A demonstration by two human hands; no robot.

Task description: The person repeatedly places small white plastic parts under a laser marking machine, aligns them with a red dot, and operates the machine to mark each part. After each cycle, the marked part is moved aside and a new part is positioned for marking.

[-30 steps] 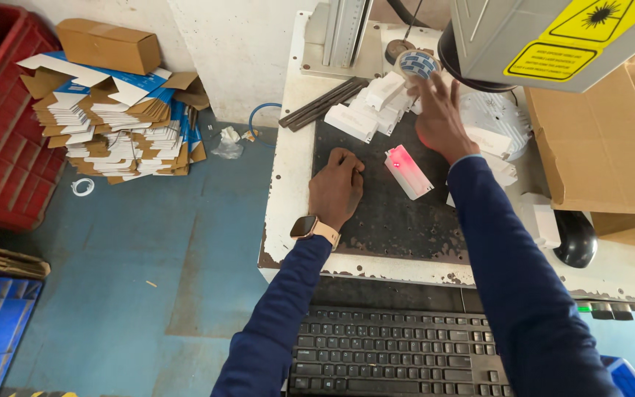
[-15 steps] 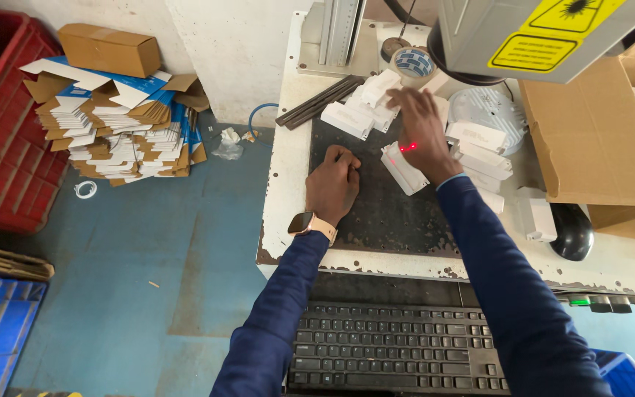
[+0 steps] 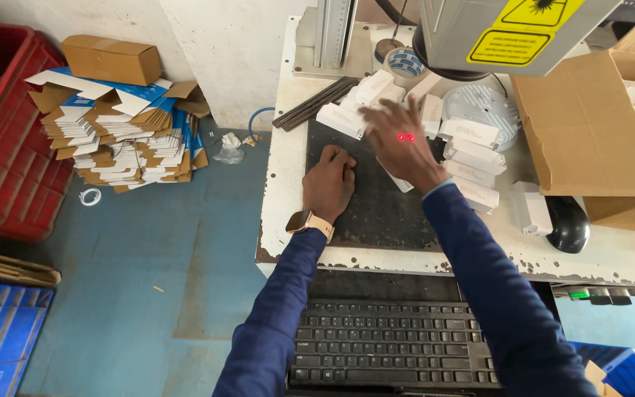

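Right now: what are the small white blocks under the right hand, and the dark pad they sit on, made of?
White blocks: likely moulded plastic, matte, with crisp uniform edges. Dark pad: looks like rubber or coated metal, dull black, scuffed and speckled; can't tell which. The right hand hovers over them and the left hand rests on the pad.

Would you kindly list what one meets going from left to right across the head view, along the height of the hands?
Red crate → stack of flattened cartons → left hand → right hand → white boxes → black mouse → open cardboard box.
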